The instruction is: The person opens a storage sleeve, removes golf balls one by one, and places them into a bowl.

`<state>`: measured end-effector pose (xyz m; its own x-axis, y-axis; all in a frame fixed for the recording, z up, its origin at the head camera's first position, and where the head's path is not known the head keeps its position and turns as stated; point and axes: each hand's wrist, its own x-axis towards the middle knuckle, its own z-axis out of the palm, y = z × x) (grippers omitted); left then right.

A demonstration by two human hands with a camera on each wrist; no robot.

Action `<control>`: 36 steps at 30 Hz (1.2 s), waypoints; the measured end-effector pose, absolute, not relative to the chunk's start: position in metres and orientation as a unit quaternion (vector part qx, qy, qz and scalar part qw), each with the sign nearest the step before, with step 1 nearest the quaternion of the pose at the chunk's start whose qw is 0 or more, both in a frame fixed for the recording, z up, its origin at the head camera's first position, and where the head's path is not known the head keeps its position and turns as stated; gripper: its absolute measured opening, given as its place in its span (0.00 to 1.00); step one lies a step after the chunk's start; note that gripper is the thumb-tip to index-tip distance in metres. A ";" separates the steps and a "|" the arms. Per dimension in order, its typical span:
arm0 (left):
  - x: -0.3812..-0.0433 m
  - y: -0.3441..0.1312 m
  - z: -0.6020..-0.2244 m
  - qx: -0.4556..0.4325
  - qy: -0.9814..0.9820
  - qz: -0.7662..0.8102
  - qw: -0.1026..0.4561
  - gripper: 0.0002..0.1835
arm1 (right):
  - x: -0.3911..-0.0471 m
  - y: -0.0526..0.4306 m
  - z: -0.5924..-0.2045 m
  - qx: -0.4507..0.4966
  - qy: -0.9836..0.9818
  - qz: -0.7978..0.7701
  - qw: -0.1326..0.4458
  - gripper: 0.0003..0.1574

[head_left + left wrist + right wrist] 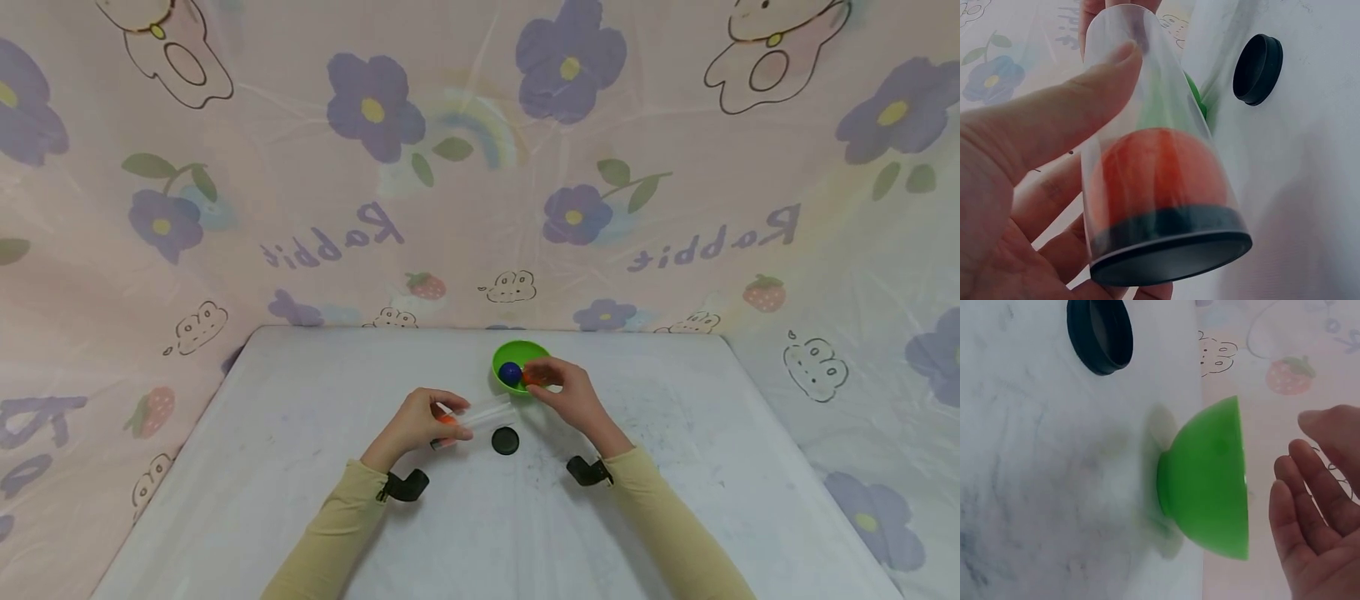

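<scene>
My left hand (427, 419) grips a clear plastic tube (491, 413), thumb on one side and fingers round the other. Inside it, an orange ball (1160, 172) sits against the black cap (1172, 253) at the near end. The tube's other end tilts toward the green bowl (1210, 481). Over that bowl hovers my right hand (566, 388), fingers loosely curved and apart from the thumb, with no ball between them in the right wrist view. A blue ball (510, 372) lies in the bowl, and an orange ball (532, 377) beside it is partly hidden by the right fingers.
A loose black cap (505, 441) lies on the white tabletop (495, 533), just in front of the tube. Behind the table's far edge hangs a patterned cloth (465, 208), which also covers both sides. Black wrist cameras (407, 485) are strapped below each hand.
</scene>
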<state>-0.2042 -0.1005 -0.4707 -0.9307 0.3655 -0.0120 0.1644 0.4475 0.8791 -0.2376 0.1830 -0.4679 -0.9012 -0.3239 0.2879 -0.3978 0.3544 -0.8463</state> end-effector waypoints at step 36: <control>-0.201 -0.093 -0.470 0.161 0.838 0.508 0.118 0.23 | -0.191 0.179 -0.491 0.192 -0.760 0.616 -0.075 0.25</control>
